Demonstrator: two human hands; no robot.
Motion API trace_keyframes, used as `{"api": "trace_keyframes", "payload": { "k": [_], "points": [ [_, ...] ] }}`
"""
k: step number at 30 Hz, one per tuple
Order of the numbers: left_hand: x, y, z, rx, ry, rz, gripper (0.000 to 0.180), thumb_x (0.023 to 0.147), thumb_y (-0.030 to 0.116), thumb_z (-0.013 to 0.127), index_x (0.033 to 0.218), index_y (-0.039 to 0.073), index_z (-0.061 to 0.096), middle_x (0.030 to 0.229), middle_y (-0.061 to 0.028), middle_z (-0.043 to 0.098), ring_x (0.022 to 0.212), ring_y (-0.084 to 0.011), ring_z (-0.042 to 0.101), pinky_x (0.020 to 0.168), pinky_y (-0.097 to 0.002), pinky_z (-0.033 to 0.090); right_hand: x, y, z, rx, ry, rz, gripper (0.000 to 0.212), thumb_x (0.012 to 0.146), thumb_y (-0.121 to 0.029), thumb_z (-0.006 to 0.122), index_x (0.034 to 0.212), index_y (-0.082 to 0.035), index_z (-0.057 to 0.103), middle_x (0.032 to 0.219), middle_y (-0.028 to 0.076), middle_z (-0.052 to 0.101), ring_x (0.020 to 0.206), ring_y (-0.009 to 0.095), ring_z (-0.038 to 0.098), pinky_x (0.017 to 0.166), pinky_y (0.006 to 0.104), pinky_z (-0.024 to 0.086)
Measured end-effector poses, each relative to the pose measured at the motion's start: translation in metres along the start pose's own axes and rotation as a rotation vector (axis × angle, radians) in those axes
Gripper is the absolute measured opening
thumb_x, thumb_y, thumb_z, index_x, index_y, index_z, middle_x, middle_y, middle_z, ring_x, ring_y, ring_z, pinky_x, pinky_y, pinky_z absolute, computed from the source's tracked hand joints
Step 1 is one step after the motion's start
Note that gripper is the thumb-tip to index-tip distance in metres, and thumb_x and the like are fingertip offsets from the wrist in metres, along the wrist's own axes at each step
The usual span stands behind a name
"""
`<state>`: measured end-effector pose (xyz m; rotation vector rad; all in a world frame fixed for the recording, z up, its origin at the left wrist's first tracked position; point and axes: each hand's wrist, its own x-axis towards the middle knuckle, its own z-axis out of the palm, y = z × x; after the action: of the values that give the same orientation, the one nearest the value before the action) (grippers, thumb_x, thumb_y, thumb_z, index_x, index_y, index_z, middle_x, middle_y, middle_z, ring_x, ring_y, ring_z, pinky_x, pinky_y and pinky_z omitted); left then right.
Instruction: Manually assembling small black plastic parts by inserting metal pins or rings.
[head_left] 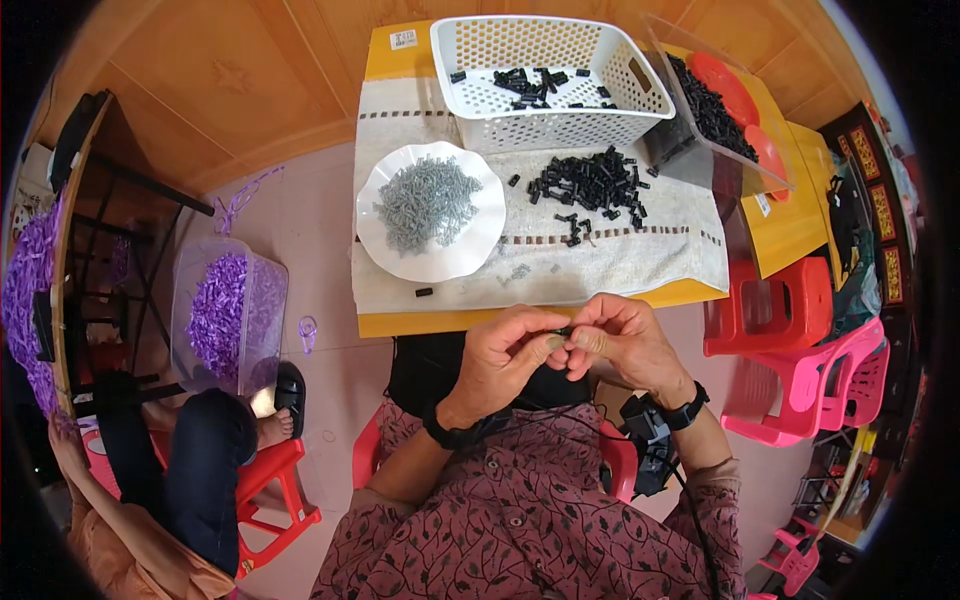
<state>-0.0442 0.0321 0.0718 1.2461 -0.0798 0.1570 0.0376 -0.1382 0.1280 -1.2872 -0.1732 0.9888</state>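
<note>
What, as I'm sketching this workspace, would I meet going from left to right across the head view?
Purple pile at the far left, translucent tub, small purple loop on the floor, white scalloped plate, heap of black pieces, red stool.

One white plate (440,266) is holding one heap of grey pieces (428,205). Behind and right of it, one white basket (560,130) is standing; to its right, one heap of black pieces (590,185) is lying and, farther right, one clear bin (715,170) is standing. One lone black piece (424,292) is lying just in front of it. To its left, one clear tub (262,300) is standing. In front and right of it, two hands, left hand (507,350) and right hand (622,345), are pinching one small dark piece (563,332).
</note>
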Motion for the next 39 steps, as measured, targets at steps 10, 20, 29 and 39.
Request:
{"api": "trace_keyframes", "payload": {
  "k": [10, 20, 29, 39],
  "points": [
    [0.001, -0.004, -0.001, -0.167, 0.148, -0.097, 0.022, 0.091, -0.001, 0.054, 0.112, -0.005, 0.057, 0.092, -0.0085, 0.062, 0.076, -0.0131, 0.064, 0.069, -0.0245, 0.054, 0.028, -0.022, -0.004, -0.241, 0.046, -0.061, 0.009, 0.088, -0.004, 0.060, 0.094, 0.003, 0.058, 0.083, 0.011, 0.065, 0.071, 0.015, 0.065, 0.063, 0.0263, 0.056],
    [0.000, -0.011, 0.001, -0.189, 0.163, -0.206, 0.022, 0.092, 0.002, 0.055, 0.112, -0.005, 0.056, 0.089, -0.0094, 0.064, 0.073, -0.0133, 0.064, 0.066, -0.0242, 0.054, 0.136, -0.109, -0.032, -0.158, 0.333, -0.478, 0.016, 0.086, -0.003, 0.061, 0.099, 0.007, 0.059, 0.083, 0.011, 0.065, 0.074, 0.017, 0.065, 0.068, 0.0268, 0.056],
    [0.003, -0.020, -0.004, -0.234, 0.192, -0.245, 0.022, 0.091, 0.003, 0.055, 0.112, -0.006, 0.056, 0.087, -0.0101, 0.064, 0.071, -0.0137, 0.064, 0.066, -0.0245, 0.054, 0.116, -0.066, -0.057, -0.518, 0.410, -0.325, 0.011, 0.085, -0.008, 0.065, 0.089, 0.002, 0.063, 0.070, 0.003, 0.062, 0.060, 0.009, 0.058, 0.053, 0.0221, 0.048],
    [0.004, -0.025, -0.003, -0.196, 0.197, -0.292, 0.023, 0.092, 0.004, 0.055, 0.112, -0.005, 0.057, 0.085, -0.0097, 0.064, 0.070, -0.0129, 0.064, 0.065, -0.0239, 0.054, 0.085, -0.002, -0.060, -1.147, 0.502, -0.472, 0.015, 0.074, 0.000, 0.063, 0.089, 0.000, 0.065, 0.081, 0.013, 0.055, 0.068, 0.024, 0.060, 0.059, 0.0314, 0.048]
  ]
}}
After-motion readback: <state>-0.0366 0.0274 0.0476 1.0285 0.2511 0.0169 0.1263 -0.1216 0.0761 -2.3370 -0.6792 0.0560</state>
